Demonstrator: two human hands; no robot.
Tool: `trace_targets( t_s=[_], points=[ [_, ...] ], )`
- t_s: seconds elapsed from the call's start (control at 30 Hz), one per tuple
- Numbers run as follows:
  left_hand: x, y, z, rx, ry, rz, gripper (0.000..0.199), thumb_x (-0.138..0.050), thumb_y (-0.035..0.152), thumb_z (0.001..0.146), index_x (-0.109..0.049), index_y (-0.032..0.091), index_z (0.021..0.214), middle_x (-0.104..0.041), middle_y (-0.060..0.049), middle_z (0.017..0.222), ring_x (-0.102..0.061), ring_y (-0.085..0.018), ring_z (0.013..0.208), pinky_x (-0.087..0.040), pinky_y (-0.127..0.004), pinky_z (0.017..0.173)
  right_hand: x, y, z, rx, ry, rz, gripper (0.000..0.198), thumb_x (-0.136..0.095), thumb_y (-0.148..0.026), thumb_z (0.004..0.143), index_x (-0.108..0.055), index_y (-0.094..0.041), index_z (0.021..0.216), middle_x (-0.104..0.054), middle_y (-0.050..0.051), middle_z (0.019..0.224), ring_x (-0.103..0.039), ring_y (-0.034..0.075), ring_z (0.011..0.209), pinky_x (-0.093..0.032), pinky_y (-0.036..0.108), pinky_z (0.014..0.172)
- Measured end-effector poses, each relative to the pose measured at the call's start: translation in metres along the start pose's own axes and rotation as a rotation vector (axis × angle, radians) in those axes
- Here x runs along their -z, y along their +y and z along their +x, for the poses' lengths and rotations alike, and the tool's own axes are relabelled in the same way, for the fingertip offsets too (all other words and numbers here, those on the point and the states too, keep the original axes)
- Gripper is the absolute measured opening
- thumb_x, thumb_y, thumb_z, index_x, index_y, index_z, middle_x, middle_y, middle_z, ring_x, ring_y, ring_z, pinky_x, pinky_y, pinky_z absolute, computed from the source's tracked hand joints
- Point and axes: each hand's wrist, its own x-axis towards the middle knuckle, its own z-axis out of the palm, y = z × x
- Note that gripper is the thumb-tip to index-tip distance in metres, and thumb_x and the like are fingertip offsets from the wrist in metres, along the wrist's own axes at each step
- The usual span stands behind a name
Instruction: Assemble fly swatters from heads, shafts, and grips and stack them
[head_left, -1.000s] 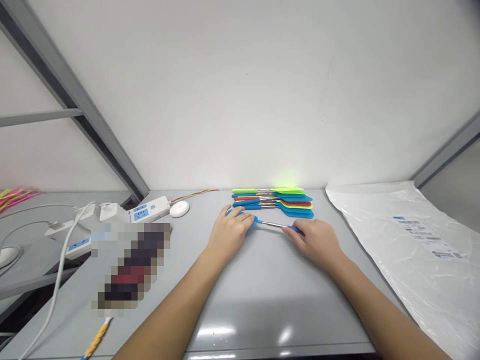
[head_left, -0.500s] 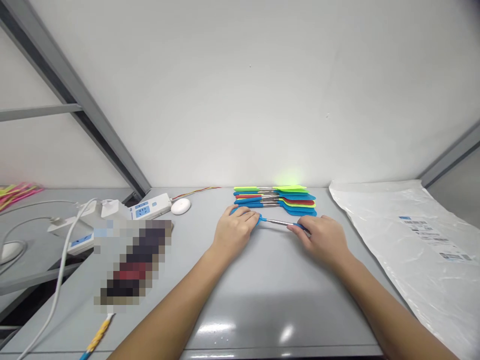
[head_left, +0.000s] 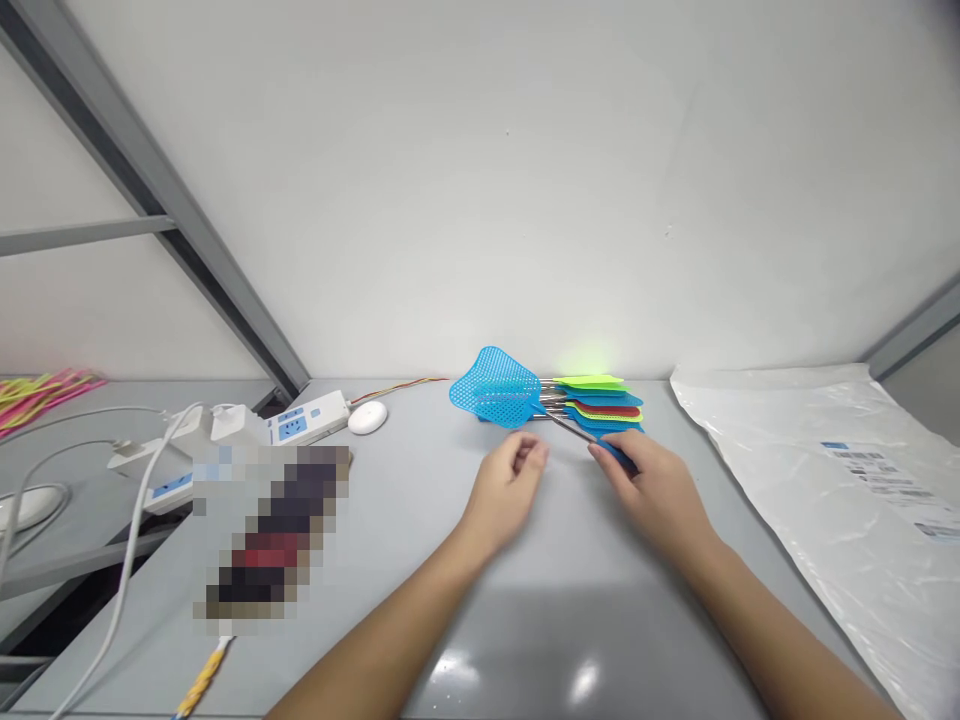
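A blue fly swatter (head_left: 496, 388) with a perforated head and a thin metal shaft is in my right hand (head_left: 652, 482), whose fingers are wrapped round its blue handle. The head is raised and points left, in front of the pile's handle ends. My left hand (head_left: 506, 482) is just below the head and apart from it. Its fingers are curled toward the thumb, with nothing visible in them. Behind both hands lies a pile of folded-looking swatters (head_left: 604, 400) in blue, yellow-green and red, partly hidden by the held one.
A clear plastic bag (head_left: 795, 480) with a printed label lies on the right of the grey table (head_left: 525, 620). On the left are power strips (head_left: 307, 418), a round white device (head_left: 367, 417), white cables and a blurred-out object (head_left: 277, 535). A white wall stands behind.
My left hand has let go of the swatter's head and drawn down and right. The head has risen into view, tilting up, while my right hand still holds the handle.
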Motion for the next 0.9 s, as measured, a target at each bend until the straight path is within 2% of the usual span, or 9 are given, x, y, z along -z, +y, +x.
trace_targets(
  t_s=[0.03, 0.1, 0.2, 0.27, 0.4, 0.6, 0.77, 0.9],
  points=[
    [0.000, -0.002, 0.003, 0.099, 0.023, -0.151, 0.037, -0.048, 0.049, 0.089, -0.063, 0.017, 0.102, -0.063, -0.006, 0.092, -0.055, -0.014, 0.073, -0.041, -0.025, 0.062, -0.001, -0.001, -0.001, -0.006, -0.007, 0.014, 0.029, -0.045, -0.047, 0.092, -0.062, -0.023, 0.093, -0.067, 0.001, 0.083, -0.057, 0.014, 0.064, -0.039, 0.026, 0.060],
    [0.001, -0.004, 0.009, 0.199, 0.068, -0.420, 0.047, -0.050, 0.055, 0.086, -0.061, 0.017, 0.110, -0.062, -0.008, 0.103, -0.055, -0.013, 0.073, -0.040, -0.023, 0.059, -0.004, -0.004, -0.003, -0.002, -0.035, 0.035, 0.028, -0.045, -0.046, 0.092, -0.062, -0.024, 0.095, -0.068, 0.001, 0.087, -0.060, 0.015, 0.069, -0.041, 0.026, 0.062],
    [0.006, -0.001, 0.013, 0.220, 0.161, -0.690, 0.045, -0.054, 0.055, 0.084, -0.063, 0.018, 0.108, -0.060, -0.009, 0.115, -0.054, -0.011, 0.075, -0.039, -0.022, 0.059, -0.010, -0.012, -0.007, 0.022, -0.091, 0.052, 0.026, -0.046, -0.047, 0.092, -0.062, -0.026, 0.095, -0.069, -0.001, 0.087, -0.062, 0.015, 0.072, -0.041, 0.025, 0.063],
    [0.009, 0.001, 0.014, 0.238, 0.206, -0.759, 0.040, -0.057, 0.052, 0.083, -0.066, 0.018, 0.103, -0.062, -0.009, 0.115, -0.054, -0.010, 0.076, -0.039, -0.021, 0.060, -0.014, -0.018, -0.010, 0.036, -0.126, 0.061, 0.025, -0.047, -0.047, 0.091, -0.062, -0.026, 0.093, -0.069, -0.002, 0.082, -0.061, 0.014, 0.067, -0.040, 0.024, 0.061],
    [0.010, -0.004, 0.013, 0.283, 0.234, -0.727, 0.038, -0.061, 0.049, 0.081, -0.069, 0.018, 0.102, -0.067, -0.008, 0.106, -0.057, -0.013, 0.080, -0.041, -0.023, 0.066, -0.019, -0.025, -0.017, 0.087, -0.160, 0.060, 0.026, -0.045, -0.045, 0.093, -0.062, -0.025, 0.089, -0.065, -0.003, 0.070, -0.057, 0.013, 0.059, -0.036, 0.024, 0.056],
    [0.008, -0.014, 0.013, 0.238, 0.306, -0.602, 0.036, -0.064, 0.048, 0.079, -0.070, 0.017, 0.095, -0.070, -0.008, 0.098, -0.060, -0.017, 0.086, -0.042, -0.029, 0.081, -0.022, -0.031, -0.021, 0.134, -0.128, 0.085, 0.033, -0.041, -0.041, 0.095, -0.060, -0.022, 0.075, -0.061, -0.001, 0.063, -0.051, 0.012, 0.055, -0.032, 0.024, 0.056],
    [0.008, -0.017, 0.012, 0.237, 0.324, -0.549, 0.038, -0.065, 0.050, 0.077, -0.071, 0.016, 0.094, -0.070, -0.008, 0.099, -0.060, -0.017, 0.085, -0.042, -0.029, 0.078, -0.021, -0.032, -0.018, 0.139, -0.155, 0.087, 0.036, -0.038, -0.040, 0.096, -0.059, -0.022, 0.071, -0.059, -0.001, 0.060, -0.049, 0.012, 0.053, -0.031, 0.024, 0.055],
    [0.008, -0.020, 0.012, 0.221, 0.294, -0.545, 0.039, -0.064, 0.049, 0.078, -0.070, 0.016, 0.097, -0.070, -0.009, 0.102, -0.059, -0.016, 0.083, -0.042, -0.027, 0.072, -0.020, -0.031, -0.017, 0.134, -0.165, 0.088, 0.037, -0.037, -0.042, 0.096, -0.063, -0.023, 0.077, -0.065, 0.002, 0.066, -0.056, 0.015, 0.058, -0.034, 0.025, 0.057]
  ],
)
